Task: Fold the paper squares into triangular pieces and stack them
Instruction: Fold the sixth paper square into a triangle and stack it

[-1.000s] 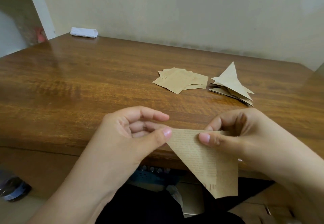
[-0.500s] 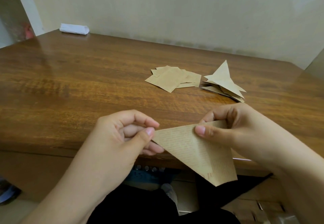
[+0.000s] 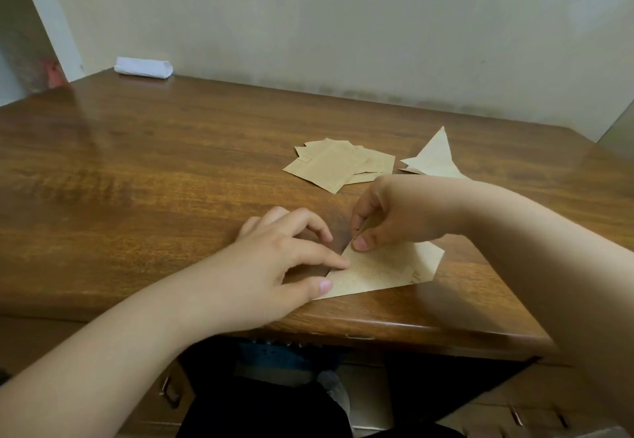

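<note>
Folded paper piece (image 3: 387,271): flat on table (image 3: 137,180) near its front edge, so we can crease it; right hand (image 3: 394,221) pinches one corner, left hand (image 3: 274,266) pins the edge with extended fingers.

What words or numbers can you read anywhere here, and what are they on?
None can be read.
Held paper: faint printed lines, too blurred to read.
Square stack: a small outlined box, no legible text.
White packet: no marking visible.
</note>
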### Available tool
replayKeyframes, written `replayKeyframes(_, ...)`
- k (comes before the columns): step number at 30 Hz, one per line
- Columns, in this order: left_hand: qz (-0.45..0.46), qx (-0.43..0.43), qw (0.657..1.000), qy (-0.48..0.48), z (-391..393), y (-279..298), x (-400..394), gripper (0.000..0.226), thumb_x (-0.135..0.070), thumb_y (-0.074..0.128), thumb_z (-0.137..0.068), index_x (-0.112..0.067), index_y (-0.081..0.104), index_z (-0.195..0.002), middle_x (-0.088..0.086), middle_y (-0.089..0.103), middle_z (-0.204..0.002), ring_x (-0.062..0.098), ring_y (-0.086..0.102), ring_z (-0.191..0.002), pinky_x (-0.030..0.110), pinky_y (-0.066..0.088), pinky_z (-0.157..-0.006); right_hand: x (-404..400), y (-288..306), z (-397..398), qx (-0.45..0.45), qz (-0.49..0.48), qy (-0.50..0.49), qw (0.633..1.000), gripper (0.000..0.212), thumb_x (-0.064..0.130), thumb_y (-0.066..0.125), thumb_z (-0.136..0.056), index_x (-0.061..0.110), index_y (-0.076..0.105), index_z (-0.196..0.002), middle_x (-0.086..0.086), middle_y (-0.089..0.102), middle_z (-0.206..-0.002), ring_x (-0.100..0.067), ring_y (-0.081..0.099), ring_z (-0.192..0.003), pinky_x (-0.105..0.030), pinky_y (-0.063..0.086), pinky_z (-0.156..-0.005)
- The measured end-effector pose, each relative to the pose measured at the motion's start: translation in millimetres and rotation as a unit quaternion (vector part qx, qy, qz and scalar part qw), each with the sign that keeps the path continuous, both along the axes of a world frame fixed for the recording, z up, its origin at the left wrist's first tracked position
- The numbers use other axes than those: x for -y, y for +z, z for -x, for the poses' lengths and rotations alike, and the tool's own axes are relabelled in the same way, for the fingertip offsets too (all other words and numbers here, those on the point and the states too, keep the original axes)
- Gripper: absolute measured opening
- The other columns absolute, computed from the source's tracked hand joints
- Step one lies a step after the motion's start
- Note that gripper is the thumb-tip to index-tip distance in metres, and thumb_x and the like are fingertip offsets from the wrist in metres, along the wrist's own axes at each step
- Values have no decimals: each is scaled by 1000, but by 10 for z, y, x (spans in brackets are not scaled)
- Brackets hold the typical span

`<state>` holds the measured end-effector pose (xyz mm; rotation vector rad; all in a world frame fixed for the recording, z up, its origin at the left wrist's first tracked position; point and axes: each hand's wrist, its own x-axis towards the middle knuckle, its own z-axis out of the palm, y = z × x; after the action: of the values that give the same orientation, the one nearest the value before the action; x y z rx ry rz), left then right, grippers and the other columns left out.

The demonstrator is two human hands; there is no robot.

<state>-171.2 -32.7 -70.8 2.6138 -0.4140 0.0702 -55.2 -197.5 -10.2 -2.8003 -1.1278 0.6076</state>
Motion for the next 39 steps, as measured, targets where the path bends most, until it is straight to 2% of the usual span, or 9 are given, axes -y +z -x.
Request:
replayKeyframes(5, -25, -52, 998, -13, -65, 43, -74, 32, -54, 51, -85, -69, 47, -113, -38, 26, -122, -18, 4, -117, 15, 10, -99, -62, 6, -29, 33, 34, 11, 999, 14, 44, 64, -86, 35, 67, -96, 21, 59, -83, -1, 50, -74, -19, 34, -59)
replayKeyframes(10, -41, -87, 995, -14, -110, 76, -103, 34, -59, 50, -82, -73, 43, -112, -42, 19, -121, -16, 9, -108, 24, 7, -100, -99, -45, 6, 117, 54, 27, 991, 20, 49, 62, -85, 31, 65, -96, 14, 61, -89, -13, 50, -94, -36, 27, -96)
replayKeyframes(14, -52, -97, 994, -7, -116, 97, -89, 34, -58, 49, -84, -71, 42, -114, -37, 20, -122, -15, 7, -100, 24, 5, -99, 7, -98, 188, 226, -22, 12, 974, 31, 48, 62, -85, 36, 54, -112, 17, 50, -104, -9, 43, -107, -36, 21, -104)
replayKeyframes(16, -58, -93, 994, -9, -110, 106, -81, 34, -58, 48, -85, -71, 41, -115, -35, 19, -123, -15, 5, -96, 24, 5, -98, 163, -169, 425, 246, -174, 29, 953, 21, 39, 59, -89, 32, 59, -109, 17, 50, -98, -1, 44, -95, -36, 30, -103)
replayKeyframes(18, -52, -90, 995, -5, -105, 109, -76, 32, -58, 48, -84, -71, 42, -113, -36, 20, -122, -14, 7, -100, 24, 5, -98, 313, -312, 704, 236, -242, 57, 939, 23, 30, 51, -89, 25, 64, -106, 13, 54, -97, -1, 48, -92, -29, 42, -93)
replayKeyframes(20, -47, -82, 995, -2, -103, 97, -81, 32, -59, 48, -82, -72, 42, -111, -37, 21, -122, -10, 9, -111, 25, 6, -103, 405, -544, 928, 210, -245, 69, 944, 34, 26, 45, -89, 21, 65, -116, 9, 58, -107, -5, 55, -100, -19, 43, -91)
replayKeyframes(27, -54, -74, 996, -4, -97, 93, -75, 30, -60, 49, -82, -76, 40, -106, -38, 22, -122, -11, 9, -116, 25, 5, -106, 382, -806, 1065, 222, -268, 51, 936, 39, 22, 43, -86, 14, 64, -118, 2, 60, -113, -14, 55, -103, -20, 40, -92)
replayKeyframes(31, -51, -73, 996, -2, -92, 91, -75, 31, -59, 49, -82, -76, 41, -107, -38, 22, -123, -13, 9, -114, 23, 5, -105, 432, -773, 1019, 214, -265, 49, 939, 40, 22, 41, -87, 14, 64, -118, 3, 59, -112, -11, 53, -104, -14, 36, -93)
replayKeyframes(39, -54, -98, 994, -9, -107, 100, -79, 32, -57, 49, -83, -74, 42, -109, -42, 17, -122, -32, -2, -103, 22, 7, -98, 836, -686, 828, 188, -266, -28, 945, 42, 29, 34, -89, 24, 65, -116, 18, 53, -111, 4, 48, -108, -4, 30, -93)
